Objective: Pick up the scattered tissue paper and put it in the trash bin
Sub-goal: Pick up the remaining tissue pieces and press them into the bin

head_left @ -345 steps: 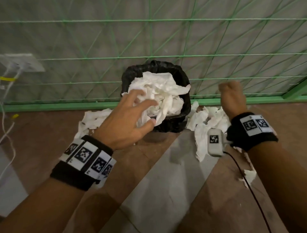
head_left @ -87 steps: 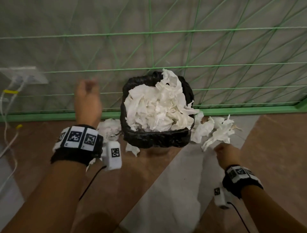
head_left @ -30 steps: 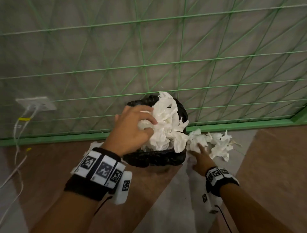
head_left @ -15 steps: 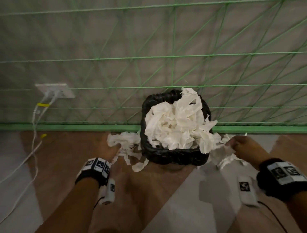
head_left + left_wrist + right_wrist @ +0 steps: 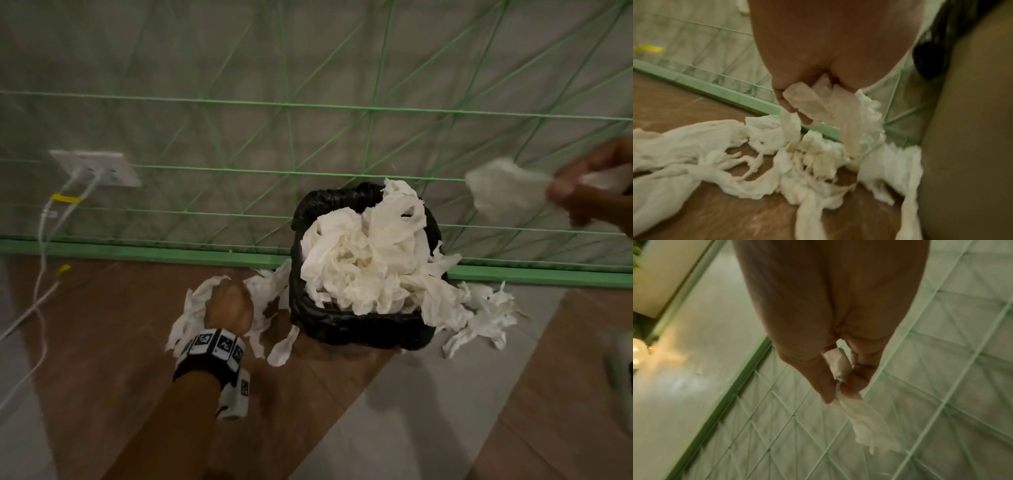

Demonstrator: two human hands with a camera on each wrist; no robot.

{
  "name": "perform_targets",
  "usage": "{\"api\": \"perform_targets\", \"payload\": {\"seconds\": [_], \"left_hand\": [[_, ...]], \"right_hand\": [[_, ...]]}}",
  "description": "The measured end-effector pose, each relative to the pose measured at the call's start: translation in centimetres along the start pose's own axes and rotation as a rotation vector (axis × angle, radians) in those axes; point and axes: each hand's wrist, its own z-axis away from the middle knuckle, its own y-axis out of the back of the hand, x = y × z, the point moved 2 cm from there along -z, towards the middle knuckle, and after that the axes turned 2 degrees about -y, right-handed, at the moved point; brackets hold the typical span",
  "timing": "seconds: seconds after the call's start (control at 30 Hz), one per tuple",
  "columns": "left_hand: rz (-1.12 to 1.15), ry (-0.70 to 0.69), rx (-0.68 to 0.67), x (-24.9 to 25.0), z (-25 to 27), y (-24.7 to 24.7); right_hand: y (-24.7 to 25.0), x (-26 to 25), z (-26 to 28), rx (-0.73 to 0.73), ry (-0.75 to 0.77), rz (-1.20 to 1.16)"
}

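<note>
My right hand [image 5: 596, 192] is raised beside and above the trash bin [image 5: 363, 329], thumb and fingers pinching a small tissue scrap [image 5: 503, 188] that trails free below the grip. My left hand [image 5: 228, 305] is down on the floor to the left of the bin, fingers curled round a bunch of torn tissue strips [image 5: 760, 164] that run on across the wooden floor [image 5: 102, 342]. The bin is already heaped above its rim with tissue, some draping over the front-right edge. A further loose pile [image 5: 483, 315] lies on the floor just right of the bin. Judgement: the scrap should be carried over the heap's centre and pressed down, not dropped at the edge, or it will likely slide off. The left bunch wants gathering fully before lifting, since the strips look likely to tear.
</note>
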Motion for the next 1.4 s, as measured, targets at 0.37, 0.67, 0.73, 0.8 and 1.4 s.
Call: {"api": "perform_targets", "payload": {"seconds": [0.37,0.67,0.73,0.8,1.4], "left_hand": [[0.66,-0.021,0.302,6.9,2.3,16.6],[1.055,-0.524,0.573,18.9,5.6,29.0],[0.969,-0.562,0.467,20.4,5.8,27.4],[0.734,-0.531,0.286,21.1,5.8,23.6],[0.311,-0.483,0.046,19.8,8.6,18.3]], "right_hand": [[-10.0,-2.6,-1.4,0.037,0.194,0.318],[-17.0,-0.2,1.8,-0.659,0.176,0.362],[-15.5,-0.4,1.5,-0.565,0.141,0.208],[-13.0,-0.2,0.6,-0.343,0.116,-0.004],[-13.5,31.5,8.9,-0.361,-0.802,0.407]]}}
